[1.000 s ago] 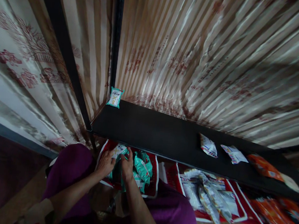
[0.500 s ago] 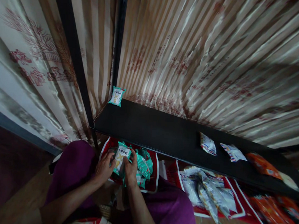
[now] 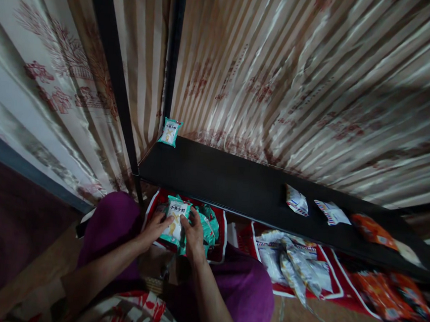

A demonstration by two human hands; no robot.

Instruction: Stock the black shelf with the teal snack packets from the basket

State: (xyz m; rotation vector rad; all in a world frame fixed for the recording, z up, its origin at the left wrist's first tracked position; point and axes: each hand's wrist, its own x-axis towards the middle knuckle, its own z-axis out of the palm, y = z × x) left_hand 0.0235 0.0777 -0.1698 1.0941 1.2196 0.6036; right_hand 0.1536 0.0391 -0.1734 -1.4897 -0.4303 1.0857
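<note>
Both my hands grip one teal snack packet (image 3: 175, 218) with white print, held upright just under the black shelf's front edge. My left hand (image 3: 154, 229) pinches its left side and my right hand (image 3: 193, 234) its right side. Below the packet lies a heap of more teal packets (image 3: 208, 225) in a red and white bag (image 3: 220, 241). One teal packet (image 3: 170, 131) leans against the curtain at the far left corner of the black shelf (image 3: 228, 182).
On the shelf's right part lie two white striped packets (image 3: 297, 199) (image 3: 330, 212) and orange packets (image 3: 375, 230). Below it are silver packets (image 3: 296, 266) and orange packets (image 3: 393, 299) on red bags. Striped curtains (image 3: 281, 77) hang behind. My purple-clad knees (image 3: 109, 222) frame the bag.
My hands went from digging in the heap to lifting one teal packet out and holding it upright between them. The view shifted slightly down and right.
</note>
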